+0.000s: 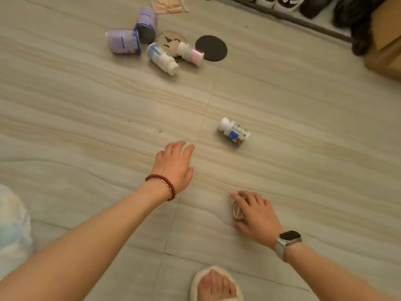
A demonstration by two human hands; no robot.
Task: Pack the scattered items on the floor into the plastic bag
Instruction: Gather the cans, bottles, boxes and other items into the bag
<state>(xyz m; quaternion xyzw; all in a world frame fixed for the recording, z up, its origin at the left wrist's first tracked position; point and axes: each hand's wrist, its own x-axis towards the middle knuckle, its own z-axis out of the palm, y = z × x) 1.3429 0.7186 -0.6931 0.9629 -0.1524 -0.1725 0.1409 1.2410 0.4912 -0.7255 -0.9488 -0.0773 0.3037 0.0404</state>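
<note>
Near the floor's five o'clock, right hand [255,215] fingers curl on a small clear round item [237,210]; left hand [175,164] fingers spread, white bottle [234,132] at its two o'clock.

Floor [86,109]: pale grey-beige, wavy wood-grain streaks. Two tubs [123,41], lilac with blue rims. Bottles [234,131] white, blue-patched labels (one [191,54] pink-labelled). Disc [211,48] flat black. Bracelet [161,185] dark red beads. Watch [289,238] black face, grey strap. Slipper [214,283] cream, fluffy. Plastic bag [12,224] whitish, translucent.
</note>
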